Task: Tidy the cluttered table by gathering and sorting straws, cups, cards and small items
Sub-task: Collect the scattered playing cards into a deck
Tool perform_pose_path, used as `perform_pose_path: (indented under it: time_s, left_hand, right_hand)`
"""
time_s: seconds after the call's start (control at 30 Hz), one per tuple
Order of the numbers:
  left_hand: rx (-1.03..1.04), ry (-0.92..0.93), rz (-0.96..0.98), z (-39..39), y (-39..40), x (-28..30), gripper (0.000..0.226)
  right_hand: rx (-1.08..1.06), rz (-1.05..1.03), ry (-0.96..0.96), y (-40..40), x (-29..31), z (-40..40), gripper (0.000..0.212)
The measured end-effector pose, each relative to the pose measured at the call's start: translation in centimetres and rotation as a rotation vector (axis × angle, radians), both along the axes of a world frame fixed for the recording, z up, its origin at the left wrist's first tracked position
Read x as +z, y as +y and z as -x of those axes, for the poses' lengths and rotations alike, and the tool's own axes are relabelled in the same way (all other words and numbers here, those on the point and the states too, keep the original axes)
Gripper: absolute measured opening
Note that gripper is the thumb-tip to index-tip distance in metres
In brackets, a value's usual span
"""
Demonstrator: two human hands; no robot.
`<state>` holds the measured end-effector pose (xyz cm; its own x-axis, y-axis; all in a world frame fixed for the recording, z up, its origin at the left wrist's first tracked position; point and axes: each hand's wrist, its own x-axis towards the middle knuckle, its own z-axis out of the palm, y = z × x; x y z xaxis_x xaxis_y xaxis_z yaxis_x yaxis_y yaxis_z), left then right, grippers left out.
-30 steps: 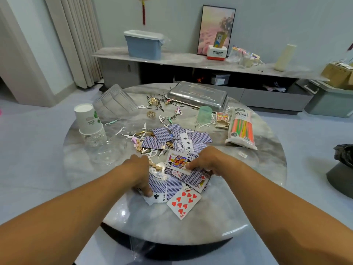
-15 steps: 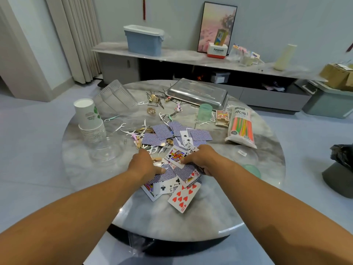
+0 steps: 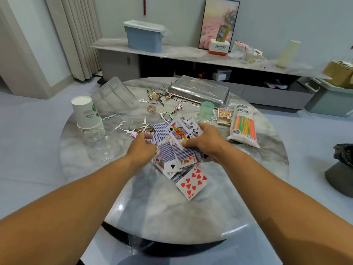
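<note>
Nearest to us, two bare forearms reach in from the bottom corners over the round marble table (image 3: pixel 162 217). At the near edge of the card heap lies a ten of hearts (image 3: pixel 192 182), face up and apart from both hands. Just beyond it the playing cards (image 3: pixel 179 153) are bunched in a loose pile, some showing blue backs, some faces, one with a club.

Our left hand (image 3: pixel 142 148) sits at the pile's left side, fingers curled down onto blue-backed cards — whether they pinch one or only press, we cannot tell. Our right hand (image 3: pixel 205 142) is at the pile's right side, its fingers and thumb curled round a small fan of face-up cards, a court card (image 3: pixel 179 133) foremost, tilted up off the table.

Left of the hands a clear plastic cup (image 3: pixel 101 148) lies beside a stack of paper cups (image 3: pixel 87 116) standing mouth down. White floss picks (image 3: pixel 131 131) lie scattered between that stack and the cards. Right of the hands lies a packet of coloured straws (image 3: pixel 243 127), and beside it a small card box (image 3: pixel 224 116) and a pale green cup (image 3: pixel 206 110), upside down.

Farther back we see dark hairpins (image 3: pixel 158 96) strewn about, a sleeve of clear cups (image 3: pixel 116 94) on its side at the far left, and a metal tray (image 3: pixel 198 90) turned over at the far edge. Past the table — along the wall — runs a low cabinet (image 3: pixel 191 54) bearing a blue bin (image 3: pixel 144 37).
</note>
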<state>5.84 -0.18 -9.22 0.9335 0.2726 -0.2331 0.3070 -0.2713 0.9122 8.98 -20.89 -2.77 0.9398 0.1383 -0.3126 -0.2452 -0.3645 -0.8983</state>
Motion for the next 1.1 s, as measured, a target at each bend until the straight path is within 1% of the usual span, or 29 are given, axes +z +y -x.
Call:
perform_pose_path:
  time_s: [0.07,0.1,0.13,0.2,0.27,0.33,0.43,0.53,0.57,0.63,0.7,0.73,0.8,0.87,0.9,0.97,1.03,1.1]
  left_hand:
    - [-0.129,0.022,0.18,0.1,0.2,0.4,0.054]
    - [-0.197,0.035,0.223,0.3,0.1,0.6,0.063]
    - [-0.249,0.033,0.236,0.4,-0.1,0.7,0.069]
    - [-0.289,-0.025,0.224,0.5,-0.7,0.9,0.067]
    - [-0.295,-0.074,0.205,0.7,-1.9,1.0,0.064]
    - [-0.318,-0.091,0.178,0.9,-2.6,0.9,0.066]
    - [-0.373,-0.078,0.148,1.4,-3.6,0.8,0.079]
    - [-0.399,-0.11,0.065,1.7,-4.7,0.8,0.093]
    - [-0.398,-0.126,0.085,1.6,-4.8,1.0,0.095]
    - [-0.389,-0.155,0.188,1.2,-4.7,1.6,0.099]
    - [-0.433,-0.144,0.271,0.9,-4.4,2.0,0.108]
    - [-0.472,-0.117,0.301,1.0,-4.5,2.0,0.114]
    - [-0.53,-0.037,0.322,1.4,-4.9,1.7,0.12]
    - [-0.535,0.004,0.304,1.6,-5.3,1.1,0.119]
    - [-0.521,0.002,0.293,1.6,-5.4,0.9,0.119]
    - [-0.471,-0.007,0.206,1.2,-5.1,0.7,0.122]
    - [-0.456,0.004,-0.008,1.1,-4.8,0.7,0.128]
    - [-0.558,0.044,-0.331,1.6,-5.0,0.5,0.139]
  right_hand:
    - [0.021,-0.098,-0.088,-0.7,0.6,0.2,0.054]
    - [0.036,-0.15,-0.132,-1.1,0.7,0.4,0.053]
    - [0.057,-0.199,-0.174,-1.4,0.6,0.6,0.052]
    - [0.11,-0.207,-0.261,-1.8,0.1,0.9,0.048]
    - [0.159,-0.13,-0.294,-2.7,-0.9,1.2,0.044]
    - [0.222,-0.028,-0.27,-3.0,-2.0,1.4,0.047]
    - [0.283,0.074,-0.235,-3.5,-3.6,1.8,0.051]
    - [0.309,0.15,-0.264,-3.6,-4.3,1.8,0.049]
    - [0.305,0.161,-0.279,-3.6,-4.1,1.7,0.046]
    - [0.274,0.132,-0.312,-3.6,-3.6,1.2,0.043]
    - [0.295,0.161,-0.366,-3.6,-3.1,0.8,0.045]
    - [0.341,0.219,-0.376,-3.6,-2.9,0.8,0.046]
    - [0.435,0.414,-0.382,-3.7,-3.4,1.0,0.046]
    - [0.452,0.602,-0.414,-3.7,-4.0,1.1,0.03]
    - [0.42,0.619,-0.411,-3.7,-3.9,1.0,0.023]
    - [0.281,0.481,-0.335,-4.0,-3.3,0.5,0.021]
    - [0.109,0.328,-0.258,-4.8,-2.2,-0.1,0.026]
    - [-0.028,0.201,-0.178,-5.7,-1.6,-0.6,0.03]
